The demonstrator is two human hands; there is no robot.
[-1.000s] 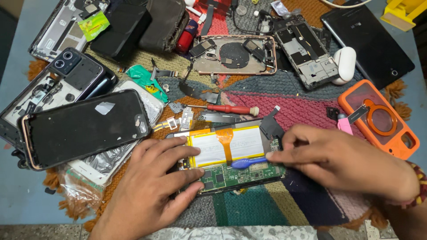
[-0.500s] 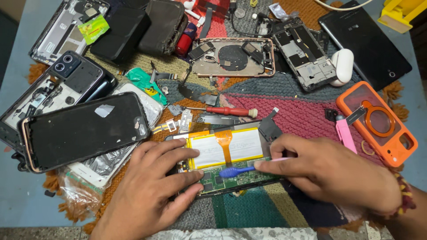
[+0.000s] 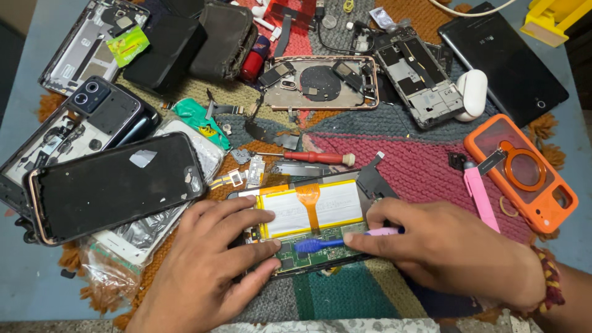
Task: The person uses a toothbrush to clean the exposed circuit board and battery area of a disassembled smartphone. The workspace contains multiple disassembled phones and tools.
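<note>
My right hand (image 3: 456,256) has slid right, pinching the blue pry tool (image 3: 320,244) at the board. My left hand (image 3: 209,265) stays flat, steadying the open phone (image 3: 308,216).

— What lies at the right of the desk (image 3: 24,290)?
— An orange phone case (image 3: 524,174), a pink pen-shaped tool (image 3: 480,197), a white earbud case (image 3: 473,92).
— And left?
— A dark phone (image 3: 111,185), face down; a red-handled screwdriver (image 3: 320,158) mid-mat.

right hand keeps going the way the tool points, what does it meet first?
Likely the left hand: the right hand aims its blue-tipped tool leftward across the opened phone, and the left fingers rest just beyond the tip.
</note>
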